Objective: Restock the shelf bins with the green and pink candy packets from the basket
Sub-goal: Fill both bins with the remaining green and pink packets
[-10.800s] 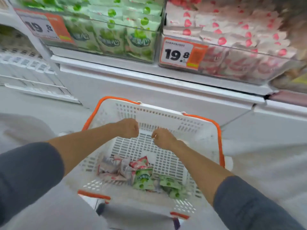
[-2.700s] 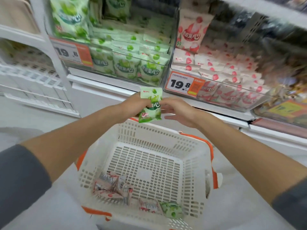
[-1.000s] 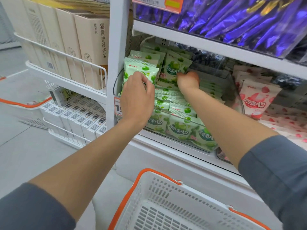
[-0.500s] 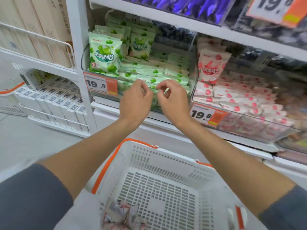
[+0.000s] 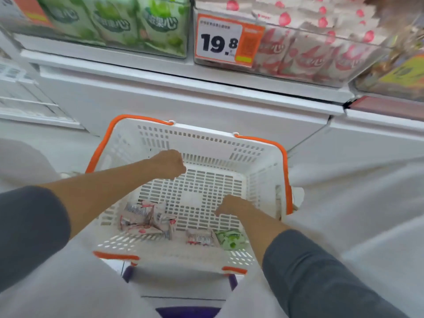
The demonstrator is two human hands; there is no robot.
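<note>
A white basket with orange handles sits below me in front of the shelf. On its floor lie a cluster of pink candy packets, one more pink packet and a green packet. My left hand hangs over the basket's far half with fingers loosely curled, holding nothing. My right hand is lower, fingers pointing down, just above and beyond the green packet, touching none. The green bin and pink bin are full on the shelf above.
An orange and white 19.8 price tag hangs on the pink bin's front. A white shelf ledge juts out above the basket. More goods sit at the far right. Wire racks stand at the left.
Both hands have dropped from the front of the green bin down into the basket, empty. My view has tilted down from the shelf to the basket.
</note>
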